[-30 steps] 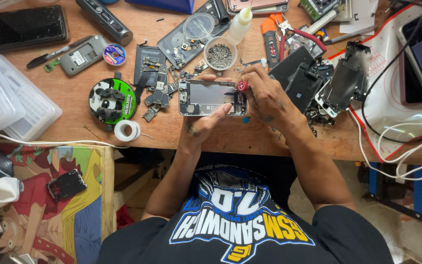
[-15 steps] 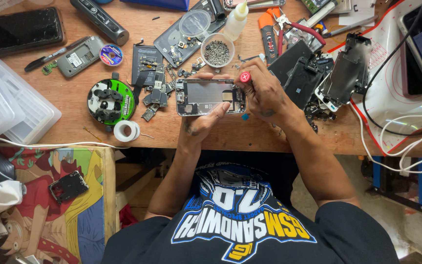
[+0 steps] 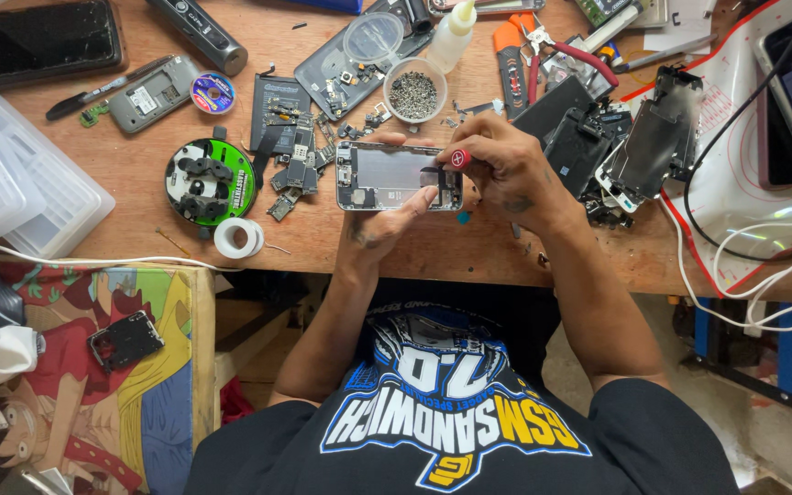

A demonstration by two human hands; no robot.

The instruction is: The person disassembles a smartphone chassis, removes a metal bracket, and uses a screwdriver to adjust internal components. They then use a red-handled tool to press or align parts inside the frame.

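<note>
An opened phone body [image 3: 387, 174] with bare metal and small parts inside lies on the wooden workbench [image 3: 139, 197]. My left hand [image 3: 394, 223] grips its near edge and holds it steady. My right hand [image 3: 504, 167] pinches a screwdriver with a red cap [image 3: 456, 159], held upright over the phone's right end. The tool's tip is hidden by my fingers.
A small clear cup of screws [image 3: 412, 92] stands just behind the phone, beside loose circuit boards [image 3: 291, 147]. A green round tool holder [image 3: 210, 180] and a tape roll [image 3: 237, 237] lie left. Clear plastic boxes [image 3: 11, 183], red pliers [image 3: 561, 50], dismantled phone frames [image 3: 643, 137] and white cables [image 3: 763, 266] surround.
My hands stay on the phone and screwdriver; the view has shifted slightly, and my right hand has turned a little on the tool.
</note>
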